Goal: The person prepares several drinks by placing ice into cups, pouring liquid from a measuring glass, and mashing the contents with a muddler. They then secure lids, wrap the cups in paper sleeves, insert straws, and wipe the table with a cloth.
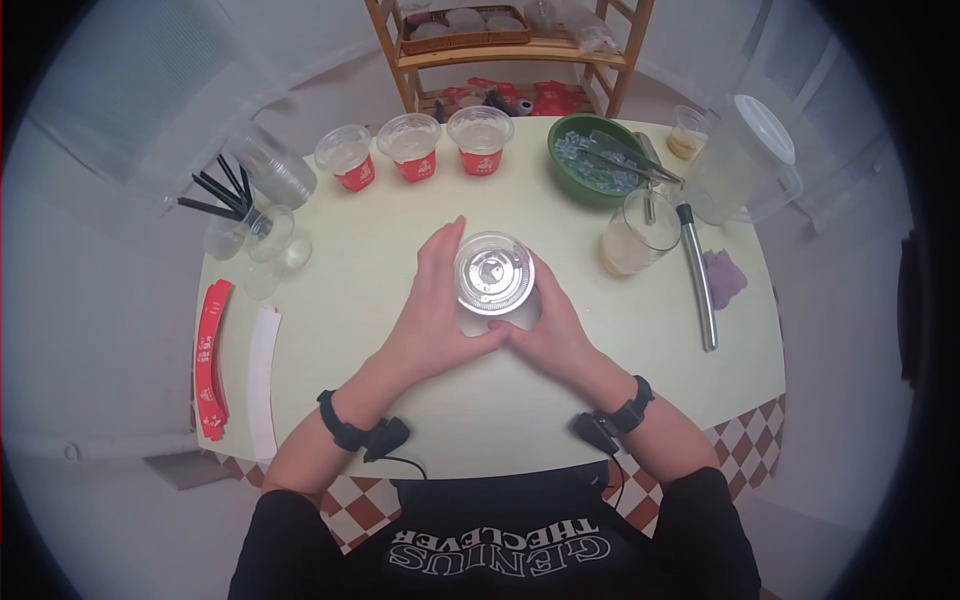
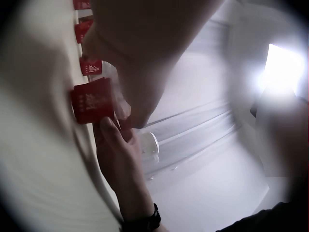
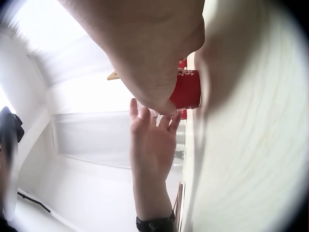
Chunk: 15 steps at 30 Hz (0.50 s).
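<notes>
A clear plastic cup with a domed lid (image 1: 495, 273) stands before the person at mid-table. In the left wrist view its red sleeve (image 2: 93, 101) shows. The left hand (image 1: 428, 310) lies along the cup's left side, its fingers fairly straight and reaching past the lid's edge; in the right wrist view they are spread behind the cup. From the other side, the right hand (image 1: 555, 325) holds the cup, thumb at the front and fingers round the side. The two thumbs come together at the near side. Most of the cup's body is hidden under the lid in the head view.
Three red-sleeved cups (image 1: 413, 150) line the back. Right stand a green ice bowl (image 1: 567, 180) with tongs, a glass (image 1: 640, 235), a pitcher (image 1: 745, 165), a metal muddler (image 1: 700, 285) and purple cloth (image 1: 725, 278). Left are stacked cups (image 1: 270, 165), black straws (image 1: 225, 190) and red sleeves (image 1: 210, 360).
</notes>
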Each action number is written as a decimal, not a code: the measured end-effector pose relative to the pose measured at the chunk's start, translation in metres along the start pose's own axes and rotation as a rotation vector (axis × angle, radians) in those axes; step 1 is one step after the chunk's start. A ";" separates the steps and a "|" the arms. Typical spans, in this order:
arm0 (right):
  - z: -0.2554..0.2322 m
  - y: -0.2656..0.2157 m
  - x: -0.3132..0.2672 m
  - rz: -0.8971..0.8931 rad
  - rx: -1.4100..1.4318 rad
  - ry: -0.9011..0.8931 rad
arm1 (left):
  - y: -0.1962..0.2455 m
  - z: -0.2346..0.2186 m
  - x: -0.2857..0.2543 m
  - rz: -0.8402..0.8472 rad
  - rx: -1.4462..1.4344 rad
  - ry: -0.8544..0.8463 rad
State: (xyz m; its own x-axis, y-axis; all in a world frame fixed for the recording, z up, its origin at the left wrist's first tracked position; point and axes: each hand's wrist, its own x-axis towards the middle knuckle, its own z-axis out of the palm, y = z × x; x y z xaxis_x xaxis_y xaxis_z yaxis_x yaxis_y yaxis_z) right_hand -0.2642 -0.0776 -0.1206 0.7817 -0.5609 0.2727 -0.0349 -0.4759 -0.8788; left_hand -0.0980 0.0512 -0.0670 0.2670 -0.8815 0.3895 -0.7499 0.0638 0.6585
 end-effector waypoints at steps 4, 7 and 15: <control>0.005 0.003 0.001 -0.004 0.063 0.013 | 0.005 -0.005 0.016 0.169 0.258 -0.129; 0.005 -0.002 0.005 -0.044 0.022 -0.004 | 0.002 0.005 0.022 0.202 0.278 -0.101; 0.009 -0.001 0.006 0.027 0.202 -0.003 | 0.021 0.006 0.016 0.212 0.495 -0.097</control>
State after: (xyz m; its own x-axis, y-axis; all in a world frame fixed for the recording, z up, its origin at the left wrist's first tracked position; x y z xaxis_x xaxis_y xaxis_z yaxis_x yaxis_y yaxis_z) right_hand -0.2544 -0.0743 -0.1213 0.7842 -0.5691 0.2471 0.0694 -0.3152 -0.9465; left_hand -0.1134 0.0351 -0.0506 0.0399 -0.9138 0.4041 -0.9828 0.0370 0.1808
